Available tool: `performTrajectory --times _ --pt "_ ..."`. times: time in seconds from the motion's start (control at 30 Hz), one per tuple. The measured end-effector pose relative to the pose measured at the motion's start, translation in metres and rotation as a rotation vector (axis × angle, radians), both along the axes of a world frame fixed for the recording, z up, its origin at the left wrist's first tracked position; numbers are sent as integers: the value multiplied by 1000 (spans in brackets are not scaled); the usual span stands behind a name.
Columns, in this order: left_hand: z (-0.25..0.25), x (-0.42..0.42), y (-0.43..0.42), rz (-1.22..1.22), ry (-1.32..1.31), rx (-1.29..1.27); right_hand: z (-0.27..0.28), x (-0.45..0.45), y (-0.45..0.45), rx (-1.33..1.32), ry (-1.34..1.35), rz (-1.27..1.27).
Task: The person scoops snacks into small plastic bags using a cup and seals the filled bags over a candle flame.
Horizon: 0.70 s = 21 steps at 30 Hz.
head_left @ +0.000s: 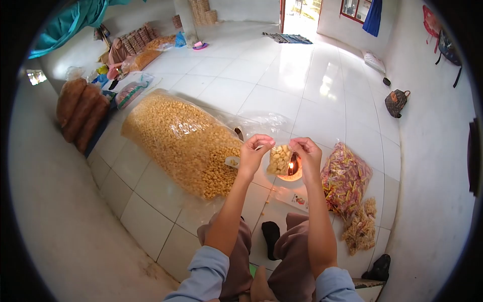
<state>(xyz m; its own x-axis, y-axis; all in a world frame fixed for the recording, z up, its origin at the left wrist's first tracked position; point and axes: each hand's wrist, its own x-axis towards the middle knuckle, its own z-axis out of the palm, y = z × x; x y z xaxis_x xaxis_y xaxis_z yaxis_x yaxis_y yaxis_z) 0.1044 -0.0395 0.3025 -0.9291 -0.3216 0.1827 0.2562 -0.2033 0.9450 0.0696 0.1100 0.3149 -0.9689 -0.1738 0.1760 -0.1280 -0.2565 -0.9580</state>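
Observation:
A small clear plastic bag of puffed snacks (279, 160) hangs between my two hands. My left hand (255, 153) pinches its upper left corner, and my right hand (307, 152) pinches the upper right one. Just behind and below the bag, a small flame (291, 166) burns inside a round holder. To the left lies a very large clear sack of golden snacks (176, 136), its mouth towards me. A pale scoop (232, 161) rests among the snacks at that mouth, partly hidden by my left wrist.
Right of my right hand sits a bag of small colourful packets (346, 178), with filled snack bags (360, 229) nearer me. Brown sacks (80, 110) lean by the left wall. Another person (116, 54) sits far left among stacked packs. A handbag (397, 103) rests by the right wall.

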Motion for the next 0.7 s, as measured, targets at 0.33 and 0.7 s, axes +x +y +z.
performTrajectory --times 0.33,0.7 --pt "-1 1 -6 -50 0 66 6 1 -5 -23 50 86" --pt "2 4 -7 -7 34 101 0 -3 -5 -12 174 -3"
